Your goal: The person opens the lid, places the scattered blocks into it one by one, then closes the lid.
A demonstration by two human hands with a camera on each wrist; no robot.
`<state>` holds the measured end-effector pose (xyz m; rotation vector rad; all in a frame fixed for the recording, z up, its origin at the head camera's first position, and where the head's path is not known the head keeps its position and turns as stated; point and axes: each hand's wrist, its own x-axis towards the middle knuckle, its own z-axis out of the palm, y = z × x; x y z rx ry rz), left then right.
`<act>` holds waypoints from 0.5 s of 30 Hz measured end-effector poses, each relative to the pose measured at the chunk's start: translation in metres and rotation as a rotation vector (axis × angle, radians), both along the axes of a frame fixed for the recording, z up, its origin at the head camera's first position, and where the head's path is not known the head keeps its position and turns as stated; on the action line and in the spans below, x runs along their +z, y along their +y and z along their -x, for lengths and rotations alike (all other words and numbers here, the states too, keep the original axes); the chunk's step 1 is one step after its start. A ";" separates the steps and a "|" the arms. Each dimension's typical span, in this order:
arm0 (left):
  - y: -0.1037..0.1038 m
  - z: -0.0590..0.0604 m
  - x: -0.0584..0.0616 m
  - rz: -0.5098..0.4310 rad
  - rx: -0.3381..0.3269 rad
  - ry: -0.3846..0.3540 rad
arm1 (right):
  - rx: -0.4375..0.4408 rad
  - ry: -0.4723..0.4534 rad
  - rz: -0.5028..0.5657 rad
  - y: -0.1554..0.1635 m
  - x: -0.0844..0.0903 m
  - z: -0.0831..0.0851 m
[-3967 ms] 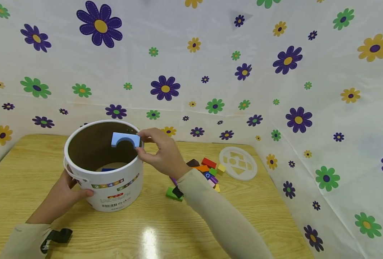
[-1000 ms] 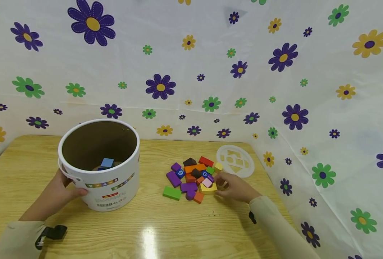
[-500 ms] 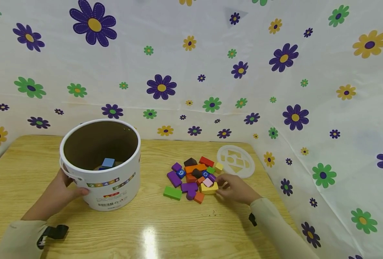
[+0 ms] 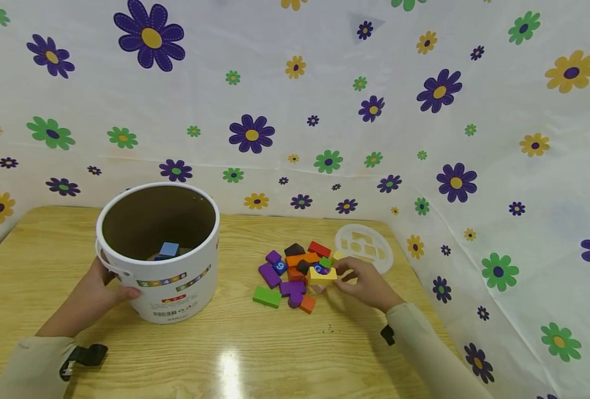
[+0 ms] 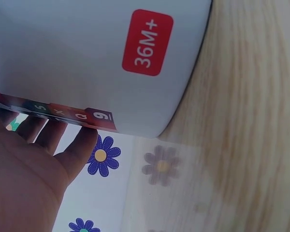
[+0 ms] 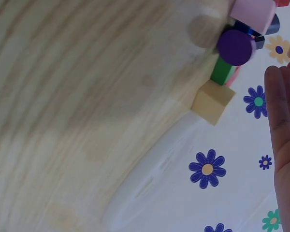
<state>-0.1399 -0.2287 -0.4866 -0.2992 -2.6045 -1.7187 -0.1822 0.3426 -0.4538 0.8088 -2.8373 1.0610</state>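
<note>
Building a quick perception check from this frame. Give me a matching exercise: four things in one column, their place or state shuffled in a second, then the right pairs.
Things:
1. yellow notched wooden block
2. light blue wooden block
3. green rectangular wooden block
4. white round shape-sorter lid

Places or states:
A. flat on the table, far side of the block pile, by the flowered cloth
B. pinched by the right hand over the pile
C. inside the white cylindrical bucket, which the left hand holds
D. on the table at the near left edge of the pile

Pairs: 1-B, 2-C, 3-D, 4-A
</note>
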 end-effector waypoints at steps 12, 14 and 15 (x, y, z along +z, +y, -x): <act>0.001 0.000 0.004 0.001 -0.005 -0.010 | -0.066 0.146 0.149 -0.030 0.014 0.014; 0.001 -0.001 0.004 -0.005 -0.006 -0.011 | -0.074 0.188 0.169 -0.036 0.016 0.015; 0.001 -0.001 0.004 -0.007 -0.007 -0.011 | -0.075 0.203 0.183 -0.039 0.017 0.016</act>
